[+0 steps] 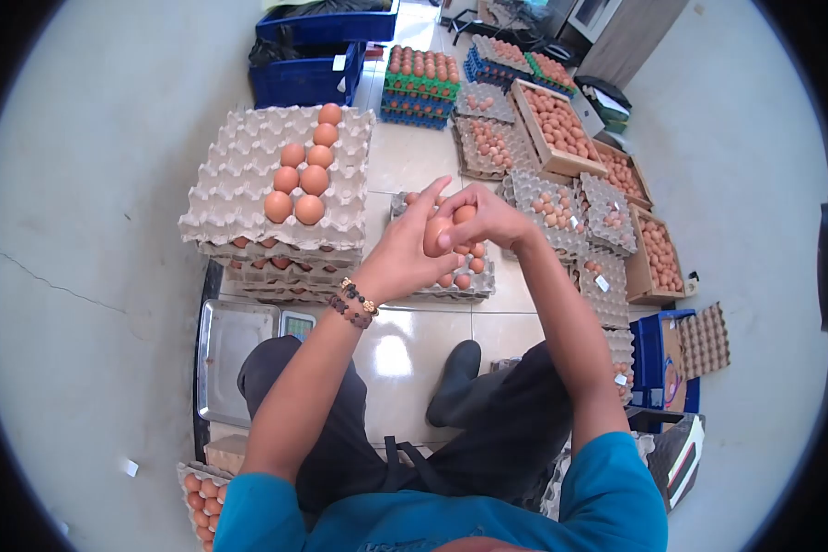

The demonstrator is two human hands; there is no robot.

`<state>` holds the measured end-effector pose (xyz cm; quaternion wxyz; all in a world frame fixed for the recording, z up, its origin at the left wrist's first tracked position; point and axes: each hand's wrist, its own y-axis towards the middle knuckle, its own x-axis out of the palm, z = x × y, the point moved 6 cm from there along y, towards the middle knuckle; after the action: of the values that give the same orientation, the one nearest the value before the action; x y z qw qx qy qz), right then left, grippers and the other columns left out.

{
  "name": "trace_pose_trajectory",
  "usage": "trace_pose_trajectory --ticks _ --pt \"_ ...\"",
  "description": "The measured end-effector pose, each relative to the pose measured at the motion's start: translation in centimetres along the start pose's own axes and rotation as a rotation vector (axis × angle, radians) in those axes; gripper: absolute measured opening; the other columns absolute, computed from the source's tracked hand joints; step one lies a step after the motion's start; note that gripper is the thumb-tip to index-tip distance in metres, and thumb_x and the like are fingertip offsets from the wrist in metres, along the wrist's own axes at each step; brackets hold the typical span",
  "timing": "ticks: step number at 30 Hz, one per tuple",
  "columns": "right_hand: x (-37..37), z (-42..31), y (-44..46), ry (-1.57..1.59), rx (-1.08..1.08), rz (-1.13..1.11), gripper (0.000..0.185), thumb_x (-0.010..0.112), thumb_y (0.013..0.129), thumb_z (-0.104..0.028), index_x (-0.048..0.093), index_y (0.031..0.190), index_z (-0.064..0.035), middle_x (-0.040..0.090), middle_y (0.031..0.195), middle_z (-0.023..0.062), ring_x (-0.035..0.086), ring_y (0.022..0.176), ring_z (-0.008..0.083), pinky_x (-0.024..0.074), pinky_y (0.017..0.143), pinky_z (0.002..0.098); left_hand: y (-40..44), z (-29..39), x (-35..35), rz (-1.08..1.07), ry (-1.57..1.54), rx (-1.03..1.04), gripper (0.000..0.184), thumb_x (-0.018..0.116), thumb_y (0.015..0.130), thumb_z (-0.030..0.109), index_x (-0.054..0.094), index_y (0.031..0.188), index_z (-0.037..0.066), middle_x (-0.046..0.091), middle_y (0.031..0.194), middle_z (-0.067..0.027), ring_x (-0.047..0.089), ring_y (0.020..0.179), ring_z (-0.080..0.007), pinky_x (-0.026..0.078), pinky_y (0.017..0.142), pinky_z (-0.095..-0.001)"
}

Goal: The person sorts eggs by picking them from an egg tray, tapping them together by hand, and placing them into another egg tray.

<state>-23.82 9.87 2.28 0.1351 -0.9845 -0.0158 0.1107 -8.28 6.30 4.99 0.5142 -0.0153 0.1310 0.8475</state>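
My left hand (403,255), with beaded bracelets on its wrist, is curled around a brown egg (436,236). The fingers of my right hand (493,219) bend over a second egg (465,213), while its thumb rests against the first. Both hands meet above a grey egg tray (451,293) on the floor, partly hidden by them, with several eggs in its cups. To the left stands a tall stack of egg trays (235,175); its top tray carries several brown eggs (310,210) in two uneven rows.
A metal scale (239,354) sits beside my left knee. Blue crates (304,78) and green and blue egg trays (420,87) stand at the back. Wooden crates of eggs (561,129) and more grey trays (543,207) line the right. My boot (454,382) is on the tiles.
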Motion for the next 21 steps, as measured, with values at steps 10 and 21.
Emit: trace_pose_trajectory --ticks 10,21 --pt "4.5 -1.2 -3.6 0.474 -0.139 0.128 0.032 0.049 0.093 -0.019 0.049 0.121 -0.0039 0.062 0.101 0.0117 0.062 0.069 0.0138 0.0494 0.058 0.0259 -0.4 -2.0 -0.6 -0.156 -0.863 -0.209 0.074 0.058 0.084 -0.002 0.029 0.152 -0.004 0.05 0.142 -0.014 0.058 0.121 -0.0195 0.053 0.096 -0.034" --pt "4.0 -3.8 -6.6 -0.061 -0.26 0.255 0.043 0.07 0.084 -0.002 0.056 0.125 -0.0023 0.06 0.108 0.0098 0.063 0.087 0.0148 0.0532 0.077 0.0311 -0.1 -1.8 0.1 -0.198 -0.883 -0.202 0.062 0.057 0.084 0.0 0.04 0.143 -0.006 0.056 0.132 -0.0182 0.062 0.117 -0.0218 0.055 0.098 -0.0367"
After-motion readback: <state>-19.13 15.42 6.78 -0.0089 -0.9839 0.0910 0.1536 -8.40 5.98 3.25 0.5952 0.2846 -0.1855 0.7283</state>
